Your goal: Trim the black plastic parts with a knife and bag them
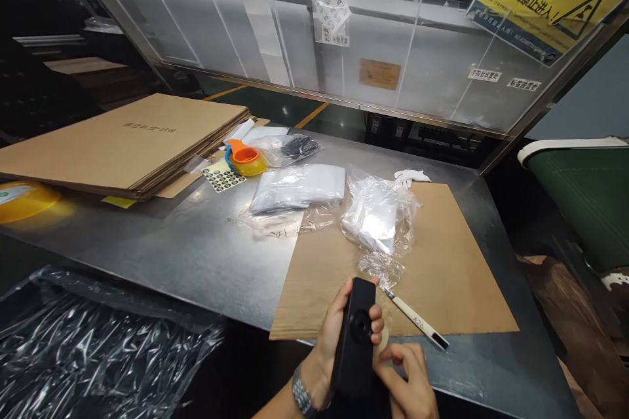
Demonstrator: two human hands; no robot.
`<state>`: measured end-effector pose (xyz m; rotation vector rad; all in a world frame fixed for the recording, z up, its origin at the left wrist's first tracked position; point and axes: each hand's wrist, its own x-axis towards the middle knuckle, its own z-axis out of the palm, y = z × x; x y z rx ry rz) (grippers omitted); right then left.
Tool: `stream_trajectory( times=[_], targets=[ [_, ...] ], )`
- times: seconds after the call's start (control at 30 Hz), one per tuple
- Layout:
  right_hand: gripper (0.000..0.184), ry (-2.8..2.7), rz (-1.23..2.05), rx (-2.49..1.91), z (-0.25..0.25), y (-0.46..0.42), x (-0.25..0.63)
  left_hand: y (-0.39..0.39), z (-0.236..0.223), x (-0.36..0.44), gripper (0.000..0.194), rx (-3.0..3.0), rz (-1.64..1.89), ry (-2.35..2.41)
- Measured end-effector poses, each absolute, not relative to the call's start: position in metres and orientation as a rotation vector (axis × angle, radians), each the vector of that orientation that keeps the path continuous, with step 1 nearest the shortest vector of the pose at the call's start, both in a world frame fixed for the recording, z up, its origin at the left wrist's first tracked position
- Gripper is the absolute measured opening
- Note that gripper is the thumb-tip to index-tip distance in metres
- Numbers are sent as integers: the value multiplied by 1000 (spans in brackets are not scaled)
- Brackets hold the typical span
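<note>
My left hand [330, 334], with a patterned band at its wrist, grips a long black box-shaped device [354, 347] that has a round dark recess on its face. Its fingers wrap round the right side. My right hand [410, 373] is at the device's lower right edge, fingers curled and thumb and forefinger close together; what they pinch, if anything, is hidden. A pale round piece [382, 338] shows just above those fingertips. To the right, a cream utility knife [417, 319] marked A26 lies on the cardboard sheet [442, 262].
Clear plastic bags with white contents [376, 213] and a silvery-white packet [299, 184] lie beyond my hands. Tape rolls [248, 160], a sticker sheet [223, 175] and stacked cardboard [122, 137] are at left. A white glove [411, 177] rests behind. A clear panel [295, 46] edges the table.
</note>
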<state>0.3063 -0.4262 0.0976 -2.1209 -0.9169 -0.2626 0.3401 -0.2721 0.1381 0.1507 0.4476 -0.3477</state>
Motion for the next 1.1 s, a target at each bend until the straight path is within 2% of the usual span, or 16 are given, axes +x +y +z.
stream_trajectory(
  times=[0.17, 0.27, 0.43, 0.57, 0.67, 0.87, 1.0, 1.1],
  targets=[
    [42, -874, -307, -2024, 78, -420, 331, -278, 126, 356, 40, 9, -156, 378],
    [43, -867, -419, -2084, 65, -420, 341, -280, 111, 364, 38, -5, -62, 352],
    [47, -757, -629, -2125, 64, -444, 344, -274, 104, 361, 40, -9, -95, 342],
    [45, -765, -624, -2143, 69, -449, 346, -272, 105, 357, 46, 26, -116, 384],
    [45, -784, -593, -2163, 67, -443, 349, -274, 105, 355, 42, 96, -147, 441],
    [28, -651, -555, -2419, 65, -450, 367, -275, 108, 339, 28, 335, -128, 581],
    [19, -660, -378, -2649, 69, -462, 396, -275, 112, 328, 27, 505, -144, 620],
    [10, -718, -249, -2781, 72, -462, 417, -276, 113, 324, 33, 574, -137, 635]
  ],
)
